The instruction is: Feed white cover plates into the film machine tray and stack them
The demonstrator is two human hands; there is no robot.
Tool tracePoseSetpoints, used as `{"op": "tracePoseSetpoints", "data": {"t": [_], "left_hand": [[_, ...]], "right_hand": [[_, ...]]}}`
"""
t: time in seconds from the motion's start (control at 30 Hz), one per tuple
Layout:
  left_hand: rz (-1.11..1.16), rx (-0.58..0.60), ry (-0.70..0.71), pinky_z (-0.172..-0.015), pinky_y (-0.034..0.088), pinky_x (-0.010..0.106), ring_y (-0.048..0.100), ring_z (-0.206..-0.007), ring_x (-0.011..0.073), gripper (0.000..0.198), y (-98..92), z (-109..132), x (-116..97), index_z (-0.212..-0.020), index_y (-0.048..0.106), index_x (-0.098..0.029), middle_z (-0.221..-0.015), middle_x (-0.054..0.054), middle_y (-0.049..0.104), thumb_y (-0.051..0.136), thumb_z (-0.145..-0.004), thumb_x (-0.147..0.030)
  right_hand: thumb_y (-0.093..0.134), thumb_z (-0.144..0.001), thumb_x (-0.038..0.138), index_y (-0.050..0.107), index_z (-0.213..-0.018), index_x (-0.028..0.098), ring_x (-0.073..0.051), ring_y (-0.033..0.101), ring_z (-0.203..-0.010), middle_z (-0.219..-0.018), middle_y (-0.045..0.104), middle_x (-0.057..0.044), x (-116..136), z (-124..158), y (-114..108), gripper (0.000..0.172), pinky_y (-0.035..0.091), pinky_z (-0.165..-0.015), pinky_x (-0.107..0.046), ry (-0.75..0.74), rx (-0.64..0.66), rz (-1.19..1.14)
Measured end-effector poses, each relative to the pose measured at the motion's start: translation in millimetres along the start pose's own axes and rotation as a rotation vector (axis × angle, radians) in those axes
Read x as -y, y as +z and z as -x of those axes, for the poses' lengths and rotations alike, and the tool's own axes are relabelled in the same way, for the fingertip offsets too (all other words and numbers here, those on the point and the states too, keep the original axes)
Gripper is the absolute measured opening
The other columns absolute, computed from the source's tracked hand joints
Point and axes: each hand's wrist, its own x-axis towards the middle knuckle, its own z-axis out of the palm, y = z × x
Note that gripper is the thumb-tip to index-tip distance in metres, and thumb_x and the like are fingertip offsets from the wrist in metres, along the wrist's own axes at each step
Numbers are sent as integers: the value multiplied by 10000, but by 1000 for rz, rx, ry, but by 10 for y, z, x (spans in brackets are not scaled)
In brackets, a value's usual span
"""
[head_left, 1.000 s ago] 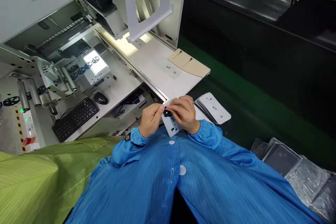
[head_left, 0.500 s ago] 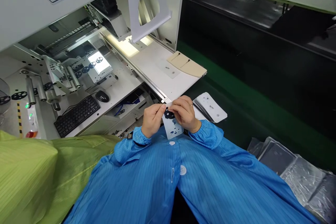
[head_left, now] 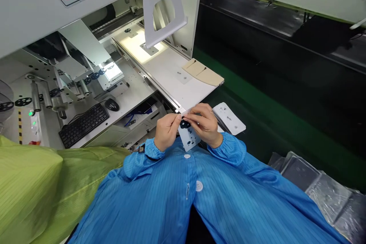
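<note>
Close to my blue smock I hold a thin white phone-sized panel (head_left: 188,141) with rounded corners and several holes. A black round patch with holes (head_left: 185,123) lies on its upper part. My left hand (head_left: 167,131) is closed, thumb and forefinger pinching the panel's upper left edge. My right hand (head_left: 205,124) is closed too, its fingertips pinched at the panel's top beside the black patch. Whether they also grip a small piece there is hidden. Just right of that hand lies a stack of similar white panels (head_left: 229,119).
Ahead, a machine's white conveyor bed (head_left: 162,70) carries a clear panel (head_left: 183,77) and a beige plate (head_left: 203,71). A white bracket (head_left: 164,11) hangs above it. Left are a keyboard (head_left: 82,124), a mouse (head_left: 111,105) and rollers (head_left: 47,97). Plastic-wrapped packs (head_left: 328,194) lie lower right.
The machine's head has moved left, off the lit strip and over the roller side, uncovering panels on the strip. Both hands stay at the panel; the right fingers have shifted slightly.
</note>
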Motion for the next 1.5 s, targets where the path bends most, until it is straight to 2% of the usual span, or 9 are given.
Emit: {"op": "tracePoseSetpoints", "data": {"t": [0.27,0.47,0.63,0.8,0.93,1.13,1.27,1.4,1.5], "left_hand": [[-44,-28,103,-576,400,225,548,-611,104,317,14,-13,-27,-714,623,-149,-651,29,620,414,-911,-285],[5,-41,4,-517,362,219,489,-533,90,360,3,-34,-31,-631,590,-149,-560,2,550,434,-901,-329],[24,-49,5,-530,374,213,502,-547,89,342,-15,-40,-9,-674,614,-142,-579,4,561,437,-902,-326],[3,-49,63,-529,389,212,517,-547,91,320,-8,-25,-13,-702,626,-143,-593,11,590,435,-905,-299],[-7,-45,100,-533,399,208,524,-546,87,296,6,-14,-29,-732,631,-140,-598,14,597,427,-910,-259],[-79,-58,204,-579,409,218,549,-610,99,288,24,-8,-34,-727,626,-143,-641,28,621,420,-910,-228],[-36,-73,125,-553,393,214,522,-574,89,309,25,-23,-37,-694,625,-140,-621,20,606,432,-908,-252],[23,-59,39,-492,349,209,456,-500,76,355,12,-50,-27,-615,589,-141,-529,-7,528,450,-901,-299],[30,-59,31,-489,345,208,456,-501,75,366,6,-59,-20,-607,580,-140,-530,-6,527,445,-901,-309]], "right_hand": [[481,-879,185,598,-821,190,-193,508,-854,-823,566,-61,87,5,37,131,441,-757,-380,13,19,70],[451,-886,173,576,-816,198,-200,495,-884,-841,570,-70,12,35,48,146,445,-747,-377,-134,43,123],[542,-837,140,598,-917,240,-181,542,-831,-833,605,-40,-17,41,-28,140,481,-747,-385,-247,-61,47],[660,-773,219,628,-929,227,-192,561,-797,-814,608,-44,57,-28,-68,159,491,-737,-405,-142,-69,36],[606,-811,183,643,-871,213,-183,542,-794,-775,589,-40,92,-47,-17,76,478,-728,-389,-70,-37,12],[522,-859,148,615,-843,196,-176,521,-807,-786,573,-43,151,-38,11,106,451,-732,-365,30,4,37],[490,-866,133,583,-826,184,-186,487,-821,-803,558,-57,122,-26,26,114,443,-742,-372,-59,41,97],[492,-853,96,584,-865,197,-191,499,-843,-820,569,-58,48,-23,-7,137,459,-733,-375,-220,15,18],[572,-823,123,601,-940,209,-182,530,-817,-826,584,-49,33,-39,-57,148,478,-710,-367,-188,-29,-77]]}}
